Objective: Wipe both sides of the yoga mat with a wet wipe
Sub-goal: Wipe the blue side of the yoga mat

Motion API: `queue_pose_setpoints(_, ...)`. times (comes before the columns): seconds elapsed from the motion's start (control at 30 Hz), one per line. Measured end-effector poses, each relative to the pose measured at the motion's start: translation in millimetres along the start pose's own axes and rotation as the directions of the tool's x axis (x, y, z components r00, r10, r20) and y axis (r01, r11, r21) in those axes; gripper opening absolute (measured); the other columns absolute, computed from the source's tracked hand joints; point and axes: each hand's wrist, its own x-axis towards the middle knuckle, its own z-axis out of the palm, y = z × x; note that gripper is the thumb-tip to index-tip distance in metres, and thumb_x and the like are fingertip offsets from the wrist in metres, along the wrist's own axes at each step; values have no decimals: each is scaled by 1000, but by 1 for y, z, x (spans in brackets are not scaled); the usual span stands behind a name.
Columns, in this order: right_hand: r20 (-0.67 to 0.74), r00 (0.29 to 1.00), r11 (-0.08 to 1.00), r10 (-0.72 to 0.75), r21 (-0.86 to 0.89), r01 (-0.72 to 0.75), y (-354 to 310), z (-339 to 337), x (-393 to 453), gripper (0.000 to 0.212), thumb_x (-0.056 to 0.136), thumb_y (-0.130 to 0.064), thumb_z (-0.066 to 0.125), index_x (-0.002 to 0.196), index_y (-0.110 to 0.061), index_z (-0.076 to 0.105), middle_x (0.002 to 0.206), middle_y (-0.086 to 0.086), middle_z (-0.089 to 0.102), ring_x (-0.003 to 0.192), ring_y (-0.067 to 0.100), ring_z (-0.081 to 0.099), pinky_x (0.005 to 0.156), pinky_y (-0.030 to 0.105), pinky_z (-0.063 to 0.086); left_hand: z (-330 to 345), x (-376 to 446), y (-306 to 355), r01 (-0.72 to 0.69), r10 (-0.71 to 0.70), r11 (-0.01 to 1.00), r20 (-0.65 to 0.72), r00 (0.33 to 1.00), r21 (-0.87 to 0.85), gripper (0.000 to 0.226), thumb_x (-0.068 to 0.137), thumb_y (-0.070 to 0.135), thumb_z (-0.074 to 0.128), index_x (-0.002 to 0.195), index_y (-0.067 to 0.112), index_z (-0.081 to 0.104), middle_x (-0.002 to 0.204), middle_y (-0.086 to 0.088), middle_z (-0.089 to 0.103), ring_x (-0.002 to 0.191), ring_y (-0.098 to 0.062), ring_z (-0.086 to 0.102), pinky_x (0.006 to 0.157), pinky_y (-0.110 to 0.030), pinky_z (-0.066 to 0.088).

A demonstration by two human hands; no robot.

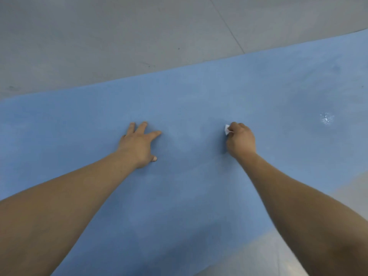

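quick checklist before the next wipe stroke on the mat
1. Wipe in grip: ok, the right hand is curled round it, a white corner showing.
2. Mat held steady: ok, the left hand rests on it with fingers spread.
3. Mat lying flat on the floor: ok, no folds or curled edges in view.
4. Path ahead of the wipe: ok, nothing lies on the mat between the hands.
5. White scuffed spot to the right: not ok, it shows on the surface.
6. Wipe wet enough: cannot tell.
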Motion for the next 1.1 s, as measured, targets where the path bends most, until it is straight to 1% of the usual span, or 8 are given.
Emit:
queue_pose_setpoints(0.2,0,915,861,-403,339,379,-136,55,-109,25,77,-12,44,81,-8,69,74,14,63,68,32,61,60,31,46,-2,-12,12,-70,70,997,-6,998,19,69,93,38,67,150,54,31,164,5,10,151,-39,4,115,-54,34)
queue_pose_setpoints(0.33,41,830,798,-556,307,519,-124,48,-106,21,77,-11,49,86,-7,67,79,15,64,70,32,60,64,31,44,18,-30,13,-207,215,976,-172,961,65,51,97,24,58,143,43,51,155,2,37,143,-28,30,105,-45,42)
queue_pose_setpoints(0.47,-23,986,978,-162,126,164,-1,14,-47,20,76,-13,57,86,-6,73,86,19,68,83,36,65,76,34,49,22,-32,11,-240,236,971,-200,951,5,56,93,12,57,144,35,53,154,0,42,143,-29,32,111,-43,39)
queue_pose_setpoints(0.6,45,983,984,175,-20,-175,70,-25,-27,13,81,-7,53,87,-7,65,92,18,62,89,38,59,71,35,43,13,-34,11,-249,252,966,-43,967,75,67,95,32,58,157,37,31,165,3,20,151,-26,14,122,-30,15)
queue_pose_setpoints(0.77,-15,988,954,-155,256,153,-33,29,-89,19,71,-6,61,86,-11,72,84,12,68,79,32,65,72,30,48,16,-39,15,-221,203,957,109,973,186,97,88,55,61,161,36,1,168,-1,-9,154,-31,-9,126,-46,11)
queue_pose_setpoints(0.93,100,838,810,-536,340,478,-102,41,-144,13,76,-5,54,82,-8,66,76,13,60,67,33,57,60,31,43,28,-43,23,-189,145,951,187,972,245,116,80,78,52,156,31,-22,162,-3,-34,149,-36,-30,121,-63,7)
queue_pose_setpoints(1.0,49,846,820,-531,282,498,-72,32,-125,22,81,-15,48,84,-7,69,77,15,63,70,34,61,64,33,49,29,-45,24,-186,146,945,163,976,270,114,82,77,53,157,34,-21,162,-4,-34,149,-38,-28,121,-64,9)
queue_pose_setpoints(1.1,-32,974,961,-225,158,227,6,5,-91,22,75,-13,53,84,-7,72,81,17,66,77,37,65,71,36,51,30,-52,28,-206,173,946,147,974,250,101,89,68,54,155,44,-17,163,-6,-32,151,-38,-24,122,-61,10)
